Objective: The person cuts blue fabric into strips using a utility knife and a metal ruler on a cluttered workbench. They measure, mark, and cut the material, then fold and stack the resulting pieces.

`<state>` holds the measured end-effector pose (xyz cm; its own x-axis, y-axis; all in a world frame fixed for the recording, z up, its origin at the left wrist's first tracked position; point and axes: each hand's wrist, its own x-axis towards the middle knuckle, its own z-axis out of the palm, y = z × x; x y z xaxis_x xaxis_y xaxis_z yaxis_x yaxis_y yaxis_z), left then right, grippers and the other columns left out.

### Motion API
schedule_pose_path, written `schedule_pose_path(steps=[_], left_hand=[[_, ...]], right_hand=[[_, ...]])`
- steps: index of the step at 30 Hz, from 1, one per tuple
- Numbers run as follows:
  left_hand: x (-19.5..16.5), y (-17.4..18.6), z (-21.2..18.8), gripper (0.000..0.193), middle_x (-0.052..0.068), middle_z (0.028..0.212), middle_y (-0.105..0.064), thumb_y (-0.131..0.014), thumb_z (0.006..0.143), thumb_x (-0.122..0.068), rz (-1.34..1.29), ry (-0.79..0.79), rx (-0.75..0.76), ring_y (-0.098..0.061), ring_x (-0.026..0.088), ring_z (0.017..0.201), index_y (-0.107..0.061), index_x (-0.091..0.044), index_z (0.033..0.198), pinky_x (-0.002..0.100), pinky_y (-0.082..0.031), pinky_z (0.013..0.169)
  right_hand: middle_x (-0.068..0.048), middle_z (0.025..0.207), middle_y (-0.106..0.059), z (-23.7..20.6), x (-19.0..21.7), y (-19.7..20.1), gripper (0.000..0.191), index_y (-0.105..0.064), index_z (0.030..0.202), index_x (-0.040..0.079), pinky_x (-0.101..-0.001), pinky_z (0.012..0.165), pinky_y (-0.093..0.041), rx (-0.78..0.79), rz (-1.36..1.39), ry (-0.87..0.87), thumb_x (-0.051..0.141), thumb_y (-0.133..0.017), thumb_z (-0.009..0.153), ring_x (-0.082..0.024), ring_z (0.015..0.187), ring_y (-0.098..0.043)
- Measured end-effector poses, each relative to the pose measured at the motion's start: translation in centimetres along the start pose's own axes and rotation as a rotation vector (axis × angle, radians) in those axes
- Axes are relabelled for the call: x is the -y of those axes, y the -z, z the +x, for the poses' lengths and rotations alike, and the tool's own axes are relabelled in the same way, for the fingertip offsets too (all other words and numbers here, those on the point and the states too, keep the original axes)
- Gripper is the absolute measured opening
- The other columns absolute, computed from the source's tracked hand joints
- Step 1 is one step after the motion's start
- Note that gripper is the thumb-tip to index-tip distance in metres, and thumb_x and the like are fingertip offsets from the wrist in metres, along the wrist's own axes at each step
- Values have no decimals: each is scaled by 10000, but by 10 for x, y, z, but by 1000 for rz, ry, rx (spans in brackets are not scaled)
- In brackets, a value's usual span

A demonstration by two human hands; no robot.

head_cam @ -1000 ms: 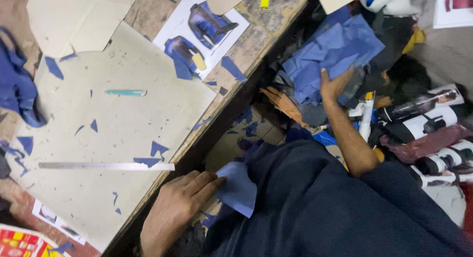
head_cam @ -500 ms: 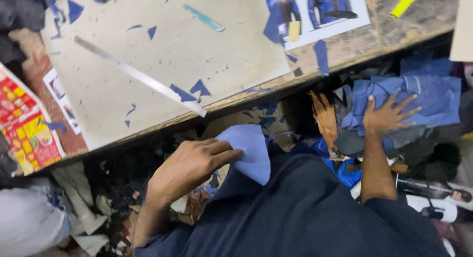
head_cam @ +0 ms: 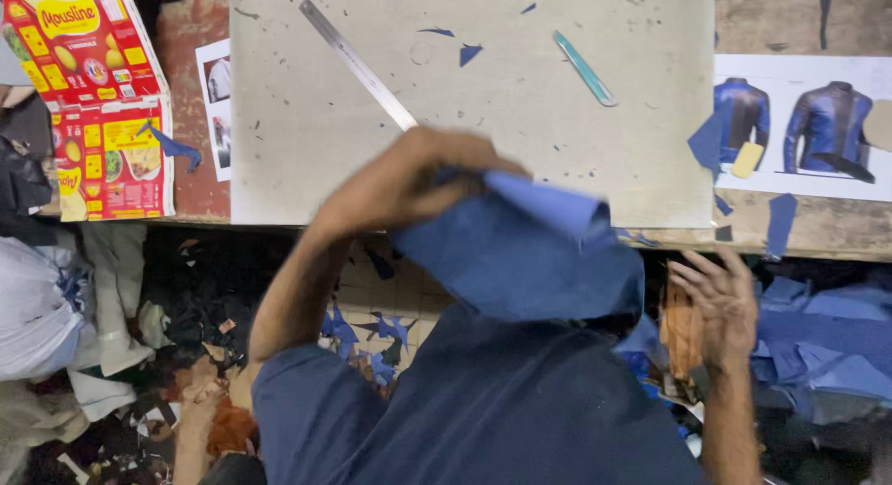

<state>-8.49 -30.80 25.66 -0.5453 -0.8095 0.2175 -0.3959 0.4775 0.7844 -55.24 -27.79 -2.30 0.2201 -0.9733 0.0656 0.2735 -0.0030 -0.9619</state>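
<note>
A worn wooden workbench (head_cam: 818, 227) stands over a scrap-littered floor (head_cam: 177, 308).

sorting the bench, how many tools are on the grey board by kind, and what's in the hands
metal ruler: 1
teal knife-like tool: 1
blue piece in the left hand grip: 1
things in the open right hand: 0
total: 3
</note>
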Motion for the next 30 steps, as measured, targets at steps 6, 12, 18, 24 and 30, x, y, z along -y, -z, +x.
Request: schedule_pose_path(steps=[6,12,18,24,30], left_hand=[[203,117,40,499,146,1236,-736,-829,898,-125,331,55,-125,-711,308,1096,-658,-46,1360,432,-551,975],[284,20,1,692,191,1213,-616,-879,757,-177,551,6,-237,-601,405,1102,-581,-93,1377,490,-492,890],[249,-108,-51,701,138,1246,-596,-858,730,-373,364,86,-71,-564,328,1146,-633,-78,1326,464,-447,923],[230,-112,-47,868,159,1257,-570,-892,614,-551,448,131,-23,-546,330,1131,-612,-88,1292,478,-423,905],[224,-110,-40,851,180,1225,-577,-894,621,-504,502,89,70,-563,345,1090,-604,-36,1270,511,-438,840]], right_hand=[[-169,1402,-622,111,-39,-176,865,-294,1653,20,-283,920,-529,187,60,-186,538,-600,1032,-176,1164,-629],[-111,1029,-647,161,-94,-222,411,-569,1394,-40,-313,766,-581,-147,-299,-286,-11,-581,984,-167,912,-652],[-109,1063,-696,153,-91,-207,282,-641,1263,-39,-316,790,-617,-319,-145,-404,175,-529,1118,-175,922,-709],[-142,1067,-736,158,-87,-203,235,-646,1222,-41,-329,778,-657,-394,-304,-362,94,-579,1041,-180,922,-745],[-126,1220,-687,164,-54,-176,243,-652,1264,-6,-278,710,-657,-825,-964,114,-99,-640,1039,-188,862,-729]])
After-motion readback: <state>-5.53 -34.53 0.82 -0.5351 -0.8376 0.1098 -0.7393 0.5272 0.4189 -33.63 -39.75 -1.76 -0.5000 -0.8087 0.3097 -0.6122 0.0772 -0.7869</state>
